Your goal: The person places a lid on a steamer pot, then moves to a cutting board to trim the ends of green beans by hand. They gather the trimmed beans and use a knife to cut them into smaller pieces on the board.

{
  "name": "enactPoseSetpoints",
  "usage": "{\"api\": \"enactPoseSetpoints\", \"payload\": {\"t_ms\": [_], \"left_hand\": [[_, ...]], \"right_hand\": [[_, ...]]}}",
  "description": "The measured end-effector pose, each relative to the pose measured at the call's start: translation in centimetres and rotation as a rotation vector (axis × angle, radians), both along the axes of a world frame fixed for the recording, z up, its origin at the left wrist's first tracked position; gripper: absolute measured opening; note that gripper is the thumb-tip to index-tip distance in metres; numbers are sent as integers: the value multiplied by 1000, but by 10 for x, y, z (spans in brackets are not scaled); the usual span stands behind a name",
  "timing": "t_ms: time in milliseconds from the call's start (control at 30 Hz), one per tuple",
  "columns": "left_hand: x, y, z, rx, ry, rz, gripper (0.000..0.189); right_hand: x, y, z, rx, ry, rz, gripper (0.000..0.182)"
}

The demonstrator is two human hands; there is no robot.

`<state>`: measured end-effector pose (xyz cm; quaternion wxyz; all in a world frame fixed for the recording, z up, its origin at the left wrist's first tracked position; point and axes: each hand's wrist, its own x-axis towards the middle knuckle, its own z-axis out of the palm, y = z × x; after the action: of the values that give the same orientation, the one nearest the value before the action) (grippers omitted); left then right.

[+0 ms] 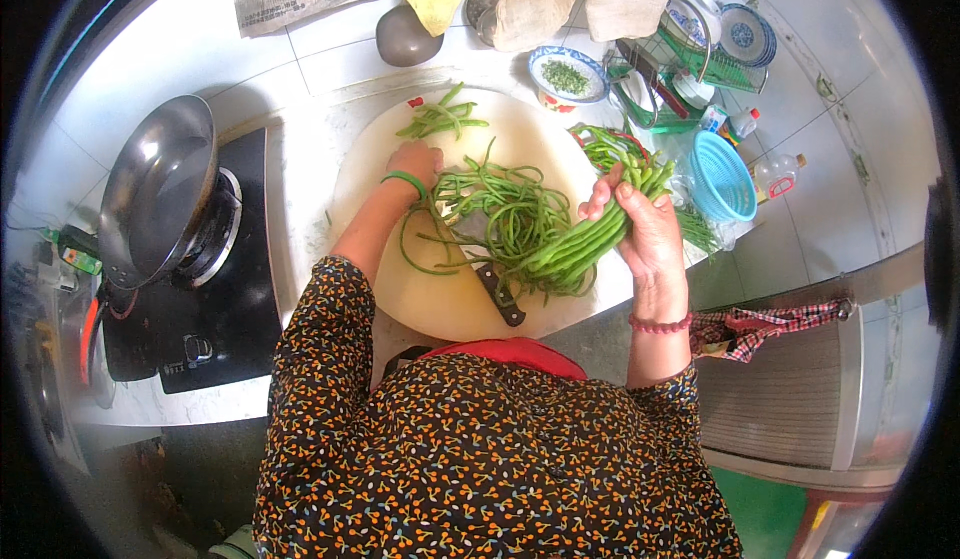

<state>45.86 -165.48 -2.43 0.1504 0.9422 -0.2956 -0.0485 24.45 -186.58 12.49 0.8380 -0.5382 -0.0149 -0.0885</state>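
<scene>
My right hand (646,221) is closed around a thick bundle of green long beans (577,247), raised at the right side of the round cutting board (420,300). More long beans (517,199) lie in a loose tangle on the board. Partly beneath them is a kitchen knife (500,295), its black riveted handle pointing towards me and much of its blade covered. My left hand (417,163) is low over the board's left part, fingers curled and turned away. Just beyond it sits a small heap of cut bean pieces (448,116). Whether its fingers hold anything is hidden.
A wok (161,191) rests on the black cooktop (225,326) at left. Behind the board stands a patterned bowl (568,77) with chopped greens. At right are a dish rack (667,101), a blue plastic basket (721,176), bottles (778,172) and more greens (696,227).
</scene>
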Motion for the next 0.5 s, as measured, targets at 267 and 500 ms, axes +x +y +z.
{"api": "enactPoseSetpoints", "payload": {"t_ms": [267,500], "left_hand": [[-13,-6,-4,106,-315,-51,11],[-17,-8,0,188,-403,-94,15]], "right_hand": [[2,2,-7,83,24,9,14],[4,3,-11,83,60,-18,11]]}}
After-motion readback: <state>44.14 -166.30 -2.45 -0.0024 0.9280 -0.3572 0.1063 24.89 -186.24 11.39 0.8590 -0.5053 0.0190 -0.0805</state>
